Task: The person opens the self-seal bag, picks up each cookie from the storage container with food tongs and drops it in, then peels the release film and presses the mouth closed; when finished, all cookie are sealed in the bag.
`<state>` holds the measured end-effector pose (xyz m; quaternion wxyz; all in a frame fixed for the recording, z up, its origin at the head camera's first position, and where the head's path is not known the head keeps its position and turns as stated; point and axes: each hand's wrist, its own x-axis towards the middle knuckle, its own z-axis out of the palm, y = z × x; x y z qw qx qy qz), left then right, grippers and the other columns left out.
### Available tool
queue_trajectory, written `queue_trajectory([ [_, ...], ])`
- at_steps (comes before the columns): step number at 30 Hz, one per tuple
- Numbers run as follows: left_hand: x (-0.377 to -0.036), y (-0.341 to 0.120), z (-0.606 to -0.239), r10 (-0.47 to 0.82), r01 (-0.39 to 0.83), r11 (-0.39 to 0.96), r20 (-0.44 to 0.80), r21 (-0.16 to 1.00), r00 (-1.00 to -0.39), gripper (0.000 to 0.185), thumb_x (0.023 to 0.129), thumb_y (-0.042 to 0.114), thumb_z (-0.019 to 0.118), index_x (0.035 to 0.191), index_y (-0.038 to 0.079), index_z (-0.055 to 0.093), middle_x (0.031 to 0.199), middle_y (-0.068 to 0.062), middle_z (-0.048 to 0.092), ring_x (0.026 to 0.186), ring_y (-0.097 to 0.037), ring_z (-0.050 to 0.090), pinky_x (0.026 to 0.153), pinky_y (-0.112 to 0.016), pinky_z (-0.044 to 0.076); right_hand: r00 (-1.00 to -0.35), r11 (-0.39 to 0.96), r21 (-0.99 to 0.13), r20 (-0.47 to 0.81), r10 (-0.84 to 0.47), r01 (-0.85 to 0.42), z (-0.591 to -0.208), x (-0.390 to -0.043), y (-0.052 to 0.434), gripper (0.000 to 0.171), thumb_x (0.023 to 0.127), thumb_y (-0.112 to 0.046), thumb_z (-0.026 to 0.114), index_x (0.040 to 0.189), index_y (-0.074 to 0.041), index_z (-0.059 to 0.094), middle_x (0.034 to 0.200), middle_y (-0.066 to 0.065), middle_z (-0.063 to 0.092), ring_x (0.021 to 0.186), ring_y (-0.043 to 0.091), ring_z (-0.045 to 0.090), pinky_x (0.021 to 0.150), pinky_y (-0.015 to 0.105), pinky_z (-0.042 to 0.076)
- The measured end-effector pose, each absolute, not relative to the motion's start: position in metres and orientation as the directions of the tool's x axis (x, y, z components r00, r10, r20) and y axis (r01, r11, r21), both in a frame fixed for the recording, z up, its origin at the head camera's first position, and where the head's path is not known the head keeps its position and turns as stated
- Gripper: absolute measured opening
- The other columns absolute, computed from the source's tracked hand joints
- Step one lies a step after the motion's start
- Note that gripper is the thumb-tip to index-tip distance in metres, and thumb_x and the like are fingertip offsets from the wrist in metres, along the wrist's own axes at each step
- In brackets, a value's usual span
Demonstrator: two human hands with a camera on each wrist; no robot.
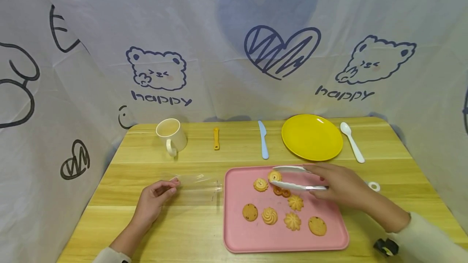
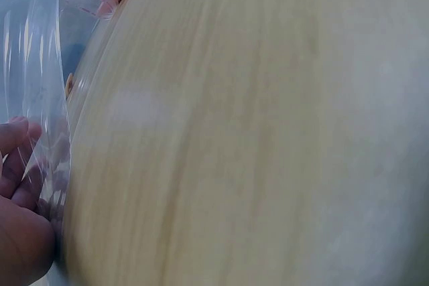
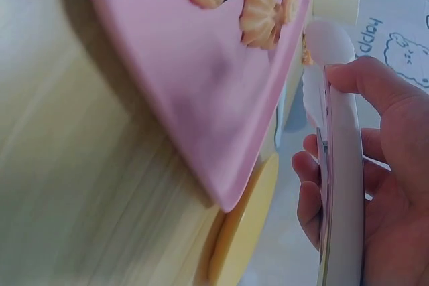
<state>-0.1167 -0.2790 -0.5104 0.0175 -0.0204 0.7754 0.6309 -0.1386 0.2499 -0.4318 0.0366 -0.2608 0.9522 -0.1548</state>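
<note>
The wooden table (image 1: 109,218) carries a pink tray (image 1: 241,240), and just beside the tray's left rim lies a clear plastic bag (image 1: 197,194), its long axis running left to right. The left hand (image 1: 153,200) pinches the bag at its left end, well apart from the cookies. The right hand (image 1: 343,184) reaches over the tray's far right part and grips the tongs (image 1: 294,186), which lie nearly level across the head view, tips pointing left, toward the bag. Their arms stand moderately apart, with a round piped cookie (image 1: 275,175) between the tips near the tray's far rim; whether it is squeezed, or lifted off the tray, I cannot tell. That cookie is nearer to the right hand than to the left. A scallop-edged cookie (image 1: 261,184) sits just left of it, and a small pretzel-shaped cookie (image 1: 278,191) just below the tongs' near arm
</note>
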Motion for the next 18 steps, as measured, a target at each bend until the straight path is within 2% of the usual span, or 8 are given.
queue_trajectory([
  [7,-0.117,-0.279,-0.51,-0.008,-0.051,0.197,-0.05,0.979,-0.999,0.022,0.098,0.003,0.07,0.114,-0.012,0.068,0.127,-0.02,0.07,0.116,0.002,0.064,0.096,-0.019,0.056,-0.83,0.782,-0.308,0.051,-0.555,-0.542,-0.432,-0.143,0.227,0.065,0.087,-0.038,0.082,0.144,-0.015,0.06,0.13,0.006,0.069,0.087,0.012,0.063,0.072,0.033,0.055],
  [13,-0.117,-0.279,-0.51,-0.007,-0.054,0.193,-0.054,0.98,-0.999,0.022,0.098,0.002,0.069,0.114,-0.013,0.068,0.127,-0.019,0.07,0.116,0.002,0.064,0.096,-0.019,0.056,-0.798,0.752,-0.284,0.089,-0.597,-0.594,-0.435,-0.149,0.206,0.062,0.087,-0.033,0.08,0.144,-0.016,0.062,0.133,0.001,0.068,0.106,0.015,0.065,0.084,0.038,0.059],
  [16,-0.117,-0.279,-0.51,-0.004,-0.055,0.188,-0.055,0.981,-0.998,0.022,0.098,0.003,0.069,0.114,-0.013,0.068,0.126,-0.019,0.071,0.117,0.001,0.064,0.096,-0.02,0.056,-0.786,0.739,-0.287,0.098,-0.61,-0.609,-0.436,-0.151,0.196,0.063,0.088,-0.04,0.08,0.143,-0.016,0.062,0.133,0.001,0.068,0.111,0.017,0.065,0.088,0.04,0.059],
  [18,-0.117,-0.279,-0.51,-0.003,-0.057,0.183,-0.057,0.982,-0.998,0.023,0.098,0.003,0.069,0.114,-0.013,0.068,0.125,-0.018,0.071,0.117,0.001,0.064,0.096,-0.02,0.056,-0.782,0.735,-0.283,0.104,-0.615,-0.616,-0.436,-0.153,0.189,0.065,0.088,-0.046,0.08,0.143,-0.017,0.062,0.133,0.0,0.068,0.111,0.016,0.066,0.086,0.039,0.059],
])
